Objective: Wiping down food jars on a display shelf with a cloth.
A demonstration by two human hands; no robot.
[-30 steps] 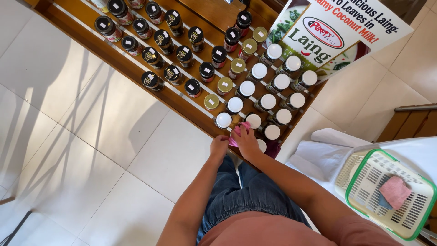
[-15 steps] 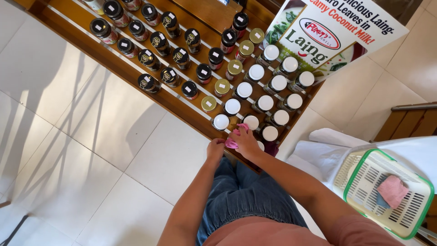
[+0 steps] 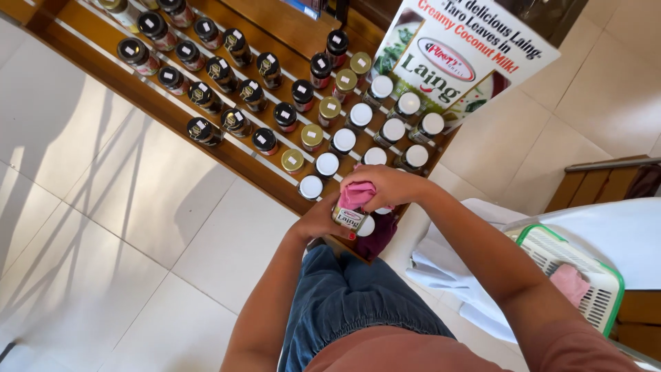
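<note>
jar lid hidden under pink cloth, poster cut off by top edge

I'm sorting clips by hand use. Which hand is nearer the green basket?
Right. The right hand presses a pink cloth on a jar on the side toward the green basket; the left hand grips the jar on its far side.

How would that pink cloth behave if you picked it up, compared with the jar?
The pink cloth looks floppy: it bunches under the right hand and would probably drape. It seems light. The jar in the left hand looks rigid, probably glass, so likely heavier and breakable if dropped.
</note>
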